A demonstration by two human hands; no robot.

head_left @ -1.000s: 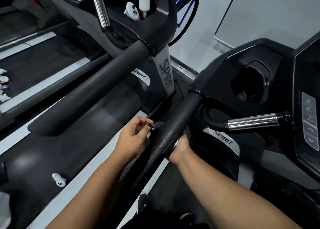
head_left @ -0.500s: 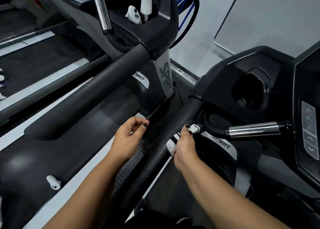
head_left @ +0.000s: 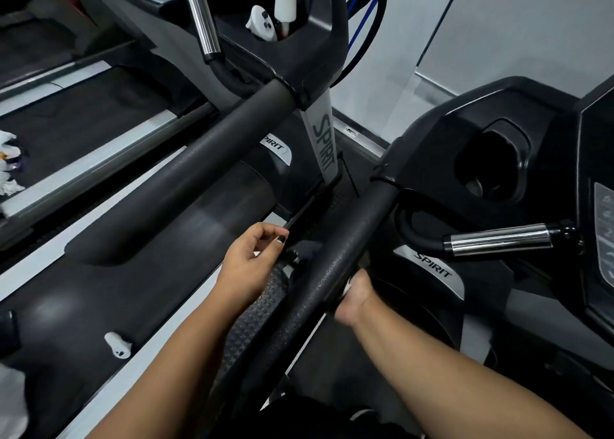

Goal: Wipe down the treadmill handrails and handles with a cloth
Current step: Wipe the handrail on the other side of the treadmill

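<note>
Black, pebbled foam covers the handrail (head_left: 335, 266) being worked on, and the two hands are set on opposite sides of it so that the cloth can be drawn round its underside. The right hand (head_left: 354, 297) is tucked beneath the rail, its fingers hidden behind the foam. Only a sliver of white cloth (head_left: 348, 284) shows, squeezed between that hand and the rail's lower face, so the cloth is judged to be gripped there and pressed upward, where grime from palms would gather. On the other side of the rail, the left hand (head_left: 247, 266) is held with its fingers (head_left: 265, 236) curled and the thumb tip brought against the forefinger in a pinch. Just beyond those fingertips, touching the thumb, a dark fold (head_left: 304, 249) is seen against the rail. It is taken to be the cloth's other end, though this cannot be told for certain. Held so, the cloth would be kept taut and could be slid along the rail by both hands together. Beyond the right fingers, further up and off to their outer side, the chrome handle (head_left: 498, 244) is left untouched and is judged not yet wiped. Well beyond the left fingers, the neighbouring treadmill's handrail (head_left: 199, 179) runs roughly parallel, with nothing held against it.
</note>
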